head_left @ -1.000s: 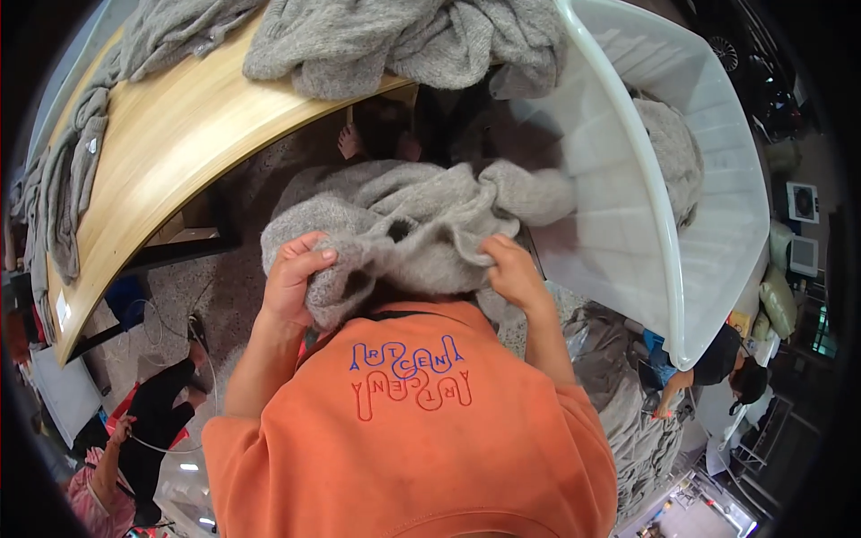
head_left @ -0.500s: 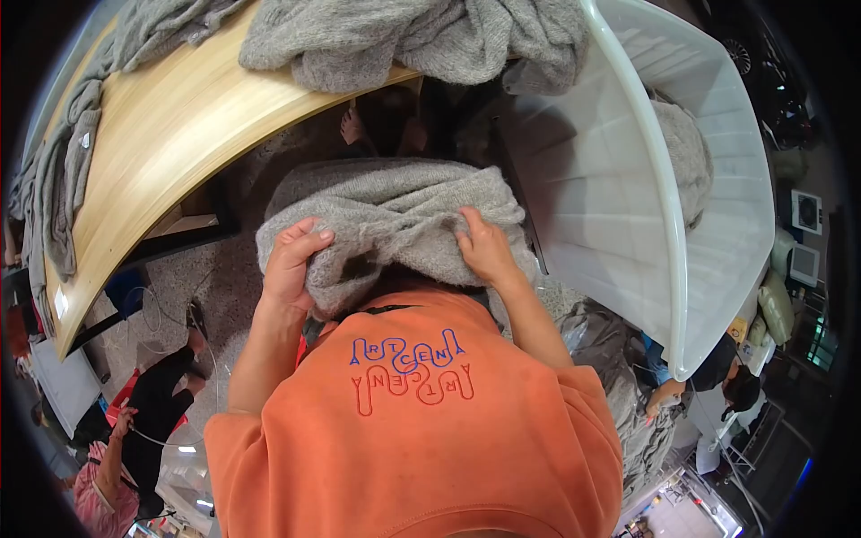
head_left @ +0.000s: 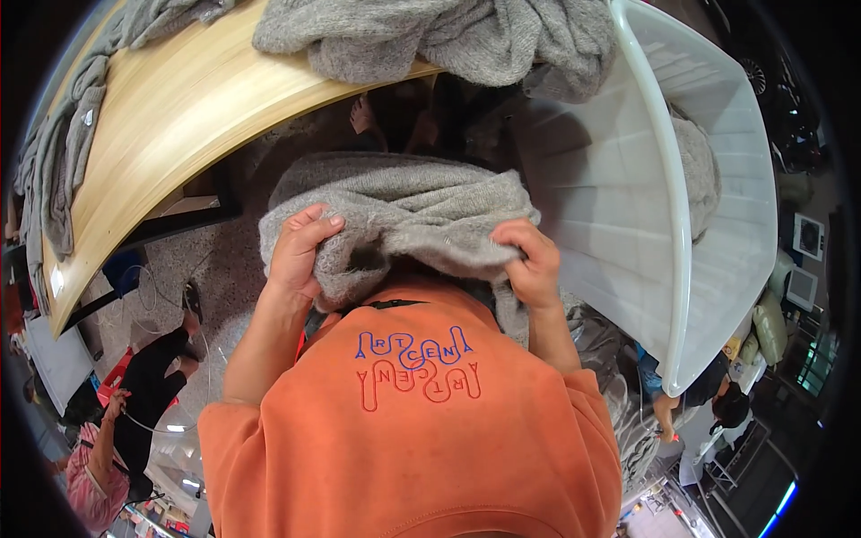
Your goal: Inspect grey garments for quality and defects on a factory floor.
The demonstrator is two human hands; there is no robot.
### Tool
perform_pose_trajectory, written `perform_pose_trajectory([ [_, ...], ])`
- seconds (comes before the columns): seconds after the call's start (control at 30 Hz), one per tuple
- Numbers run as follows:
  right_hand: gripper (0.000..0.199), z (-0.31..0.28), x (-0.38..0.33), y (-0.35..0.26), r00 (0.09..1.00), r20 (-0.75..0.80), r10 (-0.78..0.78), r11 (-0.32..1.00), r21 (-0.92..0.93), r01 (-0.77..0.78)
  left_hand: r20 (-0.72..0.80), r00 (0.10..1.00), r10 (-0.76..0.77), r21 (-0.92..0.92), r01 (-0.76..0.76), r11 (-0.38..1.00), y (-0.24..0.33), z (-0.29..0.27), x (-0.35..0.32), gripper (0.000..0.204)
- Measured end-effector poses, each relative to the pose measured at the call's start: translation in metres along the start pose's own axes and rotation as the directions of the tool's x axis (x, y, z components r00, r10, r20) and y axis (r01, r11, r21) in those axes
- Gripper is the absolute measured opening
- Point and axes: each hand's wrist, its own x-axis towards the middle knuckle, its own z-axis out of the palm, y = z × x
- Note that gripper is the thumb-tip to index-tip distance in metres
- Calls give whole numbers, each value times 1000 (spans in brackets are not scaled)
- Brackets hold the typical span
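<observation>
A bunched grey knitted garment lies across my lap, its folds raised between my hands. At its left side my left hand pinches the knit, thumb on top and fingers bent into the fabric. My right hand grips the edge of the same garment on the right, the fingers curled over it. Between the hands the fabric is drawn out in a twisted fold, with a dark hollow under it. The garment's full shape is hidden by its folds.
A pale wooden table curves ahead, bearing heaped grey knits and more draped knitwear at its left end. To the right stands a large white plastic bin with a grey knit inside. Other people sit lower left and lower right.
My right hand has moved right and nearer to me, pulling the garment's edge outward. The left hand keeps its hold, almost in place. The view has shifted slightly.
</observation>
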Motion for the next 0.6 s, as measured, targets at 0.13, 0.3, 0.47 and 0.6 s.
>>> perform_pose_trajectory([
  [0.13, 21, -13, -4, -15, 850, 520, 86, 989, -147, -11, 64, 998, 23, -45, -20, 999, 1, -1, -1, 18],
  [0.3, 40, 14, -15, -5, 859, 454, 238, 902, -432, -21, 47, 999, 6, -38, -5, 999, 1, -2, -4, 21],
  [0.47, 43, 63, -14, 15, 946, 309, 100, 839, -537, 86, 52, 999, 14, -16, -13, 1000, 0, 2, -7, 23],
  [0.6, 29, 70, -8, 27, 989, 141, -54, 869, -482, 116, 40, 999, 25, -20, -25, 999, 2, 2, -11, 21],
])
